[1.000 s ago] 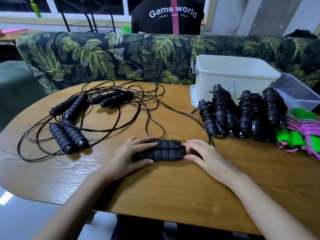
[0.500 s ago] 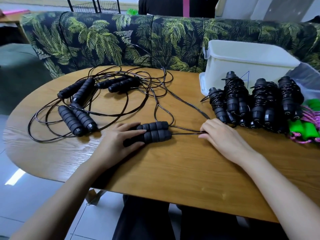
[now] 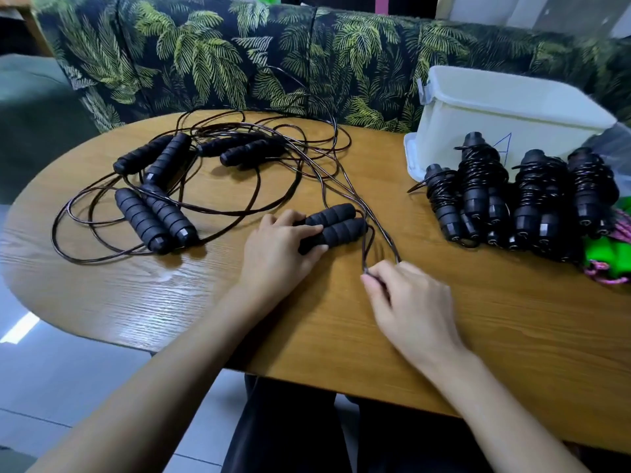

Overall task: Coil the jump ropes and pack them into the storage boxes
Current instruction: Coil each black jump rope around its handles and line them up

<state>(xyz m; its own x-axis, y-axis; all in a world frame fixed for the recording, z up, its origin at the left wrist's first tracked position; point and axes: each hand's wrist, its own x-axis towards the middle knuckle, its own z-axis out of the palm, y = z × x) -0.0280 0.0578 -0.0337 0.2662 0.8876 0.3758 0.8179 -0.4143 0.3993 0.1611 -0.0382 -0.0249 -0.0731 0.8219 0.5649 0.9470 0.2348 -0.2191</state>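
Note:
My left hand (image 3: pixel 278 247) holds a pair of black foam jump-rope handles (image 3: pixel 336 223) side by side on the wooden table (image 3: pixel 478 319). Just right of them, my right hand (image 3: pixel 408 302) pinches the thin black cord (image 3: pixel 367 257) of that rope where it doubles back near the handles. Three more uncoiled ropes with black handles (image 3: pixel 153 213) lie tangled at the left. Several coiled black ropes (image 3: pixel 512 196) stand in a row at the right, in front of a white storage box (image 3: pixel 505 110).
A green and pink rope (image 3: pixel 611 257) lies at the table's right edge beside a clear box (image 3: pixel 614 141). A leaf-patterned sofa (image 3: pixel 239 56) backs the table. The loose cords spread over the left and far middle of the table.
My right hand has drawn back from the coiled ropes toward me, pulling the cord with it. The left hand stays on the handles, which now point slightly up-right.

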